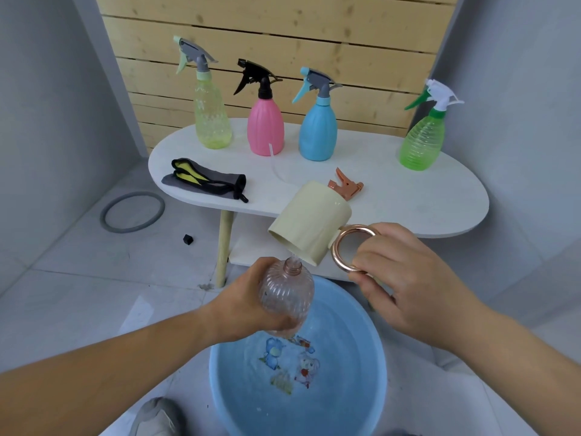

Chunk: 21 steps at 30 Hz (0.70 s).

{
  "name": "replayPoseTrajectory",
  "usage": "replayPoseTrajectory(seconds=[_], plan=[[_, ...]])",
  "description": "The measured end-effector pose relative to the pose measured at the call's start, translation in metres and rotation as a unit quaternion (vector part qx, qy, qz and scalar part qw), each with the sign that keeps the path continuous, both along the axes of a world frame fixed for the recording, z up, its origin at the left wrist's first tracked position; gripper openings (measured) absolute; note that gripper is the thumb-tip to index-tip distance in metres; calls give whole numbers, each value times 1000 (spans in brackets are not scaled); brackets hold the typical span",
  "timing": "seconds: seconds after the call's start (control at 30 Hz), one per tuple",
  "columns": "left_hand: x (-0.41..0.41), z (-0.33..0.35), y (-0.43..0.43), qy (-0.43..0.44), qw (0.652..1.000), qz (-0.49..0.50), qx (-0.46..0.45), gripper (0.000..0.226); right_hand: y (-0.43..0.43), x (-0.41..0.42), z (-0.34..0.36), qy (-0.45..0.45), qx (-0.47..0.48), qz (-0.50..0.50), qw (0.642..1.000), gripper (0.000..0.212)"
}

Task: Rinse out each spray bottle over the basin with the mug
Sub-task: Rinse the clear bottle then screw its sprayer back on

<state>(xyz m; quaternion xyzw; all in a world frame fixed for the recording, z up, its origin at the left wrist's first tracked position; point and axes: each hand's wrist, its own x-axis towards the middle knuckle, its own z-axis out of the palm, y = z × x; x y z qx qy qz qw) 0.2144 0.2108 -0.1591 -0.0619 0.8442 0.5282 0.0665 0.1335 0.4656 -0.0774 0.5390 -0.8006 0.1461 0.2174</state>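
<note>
Now mug [309,223] rim tipped w/ bottle [286,298] mouth over basin [361,357].

Clear pinkish ribbed bottle [286,302], cap off, held upright over the blue basin [361,366] with water and a cartoon print inside. Cream mug [309,223] with copper ring handle tipped at its neck, thin stream going in. Far on the table: yellow [212,118], pink [265,125], blue [317,130], green [423,143] bottles, upright, sprayers on.

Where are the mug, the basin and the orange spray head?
mug [309,222], head view, on its cream side wall
basin [375,350], head view, on its blue right wall
orange spray head [345,183], head view, on its trigger body
</note>
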Motion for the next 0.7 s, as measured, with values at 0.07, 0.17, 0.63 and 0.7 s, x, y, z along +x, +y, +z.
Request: replayPoseTrajectory(seconds=[0.07,0.17,0.63,0.7], plan=[[0,0,0,0,1000,1,0,89,-2,0,-2,-1,3,2,1000,23],[-1,1,-1,0,1000,8,-2,90,-3,3,-6,-73,-19,-25,997,23],[-2,-4,-3,-24,999,25,-8,91,-24,0,-130,-718,-161,-345,582,30],[-2,-4,-1,-23,1000,21,-6,90,-20,-7,-153,-731,-120,-374,559,28]])
